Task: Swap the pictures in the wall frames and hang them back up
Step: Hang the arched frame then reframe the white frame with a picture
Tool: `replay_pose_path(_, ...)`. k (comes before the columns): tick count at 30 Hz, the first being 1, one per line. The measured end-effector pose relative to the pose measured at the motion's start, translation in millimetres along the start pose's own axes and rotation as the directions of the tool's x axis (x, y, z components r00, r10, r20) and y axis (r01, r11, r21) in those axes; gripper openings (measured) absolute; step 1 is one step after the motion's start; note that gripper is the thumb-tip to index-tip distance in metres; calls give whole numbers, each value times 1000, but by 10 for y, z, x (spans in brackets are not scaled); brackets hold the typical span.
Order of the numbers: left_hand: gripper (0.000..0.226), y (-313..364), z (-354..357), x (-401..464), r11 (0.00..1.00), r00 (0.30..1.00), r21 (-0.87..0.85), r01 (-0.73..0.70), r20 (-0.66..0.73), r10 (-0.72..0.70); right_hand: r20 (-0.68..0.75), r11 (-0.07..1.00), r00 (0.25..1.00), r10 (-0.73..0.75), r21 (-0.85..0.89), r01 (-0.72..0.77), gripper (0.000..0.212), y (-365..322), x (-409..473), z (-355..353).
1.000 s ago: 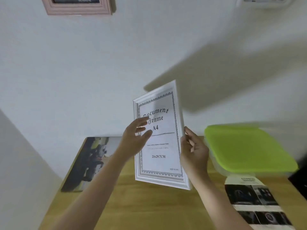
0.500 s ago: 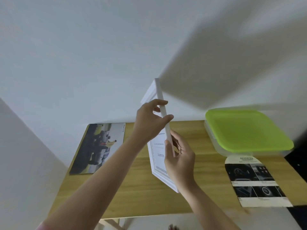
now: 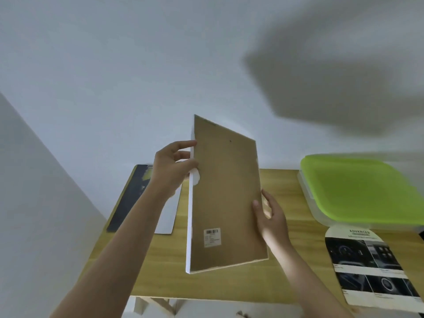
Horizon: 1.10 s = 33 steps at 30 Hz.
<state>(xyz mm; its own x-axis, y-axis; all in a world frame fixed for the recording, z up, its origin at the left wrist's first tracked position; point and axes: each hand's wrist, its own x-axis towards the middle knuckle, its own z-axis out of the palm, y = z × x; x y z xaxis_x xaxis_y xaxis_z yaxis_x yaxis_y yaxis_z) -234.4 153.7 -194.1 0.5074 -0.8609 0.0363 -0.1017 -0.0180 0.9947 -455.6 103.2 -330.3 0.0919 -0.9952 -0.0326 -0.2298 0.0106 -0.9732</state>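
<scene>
Frame (image 3: 226, 196) held upright above the surface (image 3: 284, 187), back facing up. Left hand (image 3: 171, 169) fingers curl round its left edge, right hand (image 3: 271, 218) w/ loose fingers steadies the right edge. Risk: frame could slip & drop, since only edges are held.

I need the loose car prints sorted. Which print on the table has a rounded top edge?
The brochure at the table's right, under the green-lidded box; the dark photo at the left has square corners.
</scene>
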Motion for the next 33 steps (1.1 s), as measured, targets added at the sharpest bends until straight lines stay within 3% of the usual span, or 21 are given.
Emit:
replay_pose_path(6,39,-389,-26,63,991,997,-117,69,-29,-73,-12,996,999,49,77,-48,49,158,-16,-8)
replay_pose_path(13,43,-1108,133,-47,977,988,146,154,-26,-152,-74,995,992,101,29,-99,56,438,44,-48)
replay_pose_path(19,73,-1752,256,-377,903,925,301,307,128,-357,-93,982,978,186,-15,-188,59,786,141,45)
replay_pose_path(23,85,-2015,229,-371,840,904,447,308,137,-404,-61,973,977,203,-96,-209,60,957,176,118)
replay_pose_path(33,82,-2211,218,-208,720,910,648,248,98,-402,-20,893,984,175,-419,-167,57,1130,332,325)
